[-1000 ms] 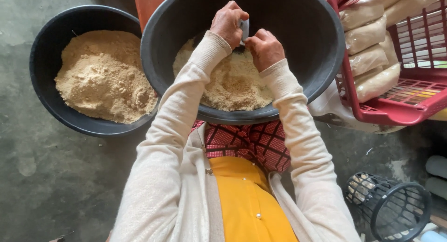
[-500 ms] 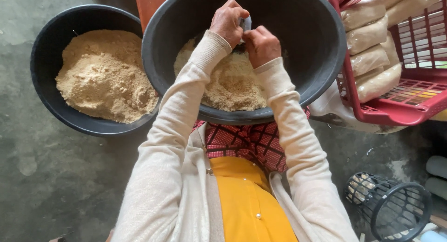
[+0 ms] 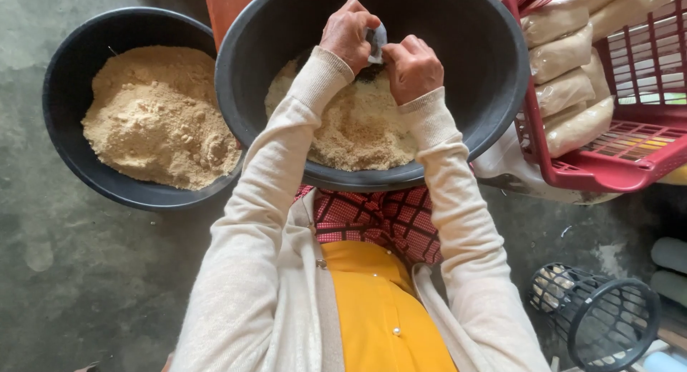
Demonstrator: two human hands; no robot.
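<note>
Pinching a small clear plastic bag (image 3: 376, 41) between them, the left hand (image 3: 348, 34) and right hand (image 3: 412, 68) meet above the heap of coarse tan powder (image 3: 351, 125) inside the large round black plastic tub (image 3: 494, 93). Both hands are closed on the bag. A second black tub (image 3: 68, 114) of the same powder sits beside it on the left, and a red plastic crate (image 3: 608, 168) with filled bags stands on the right.

Both arms extended forward, left hand (image 3: 348, 34) and right hand (image 3: 411, 66) close together, fingers pinched
</note>
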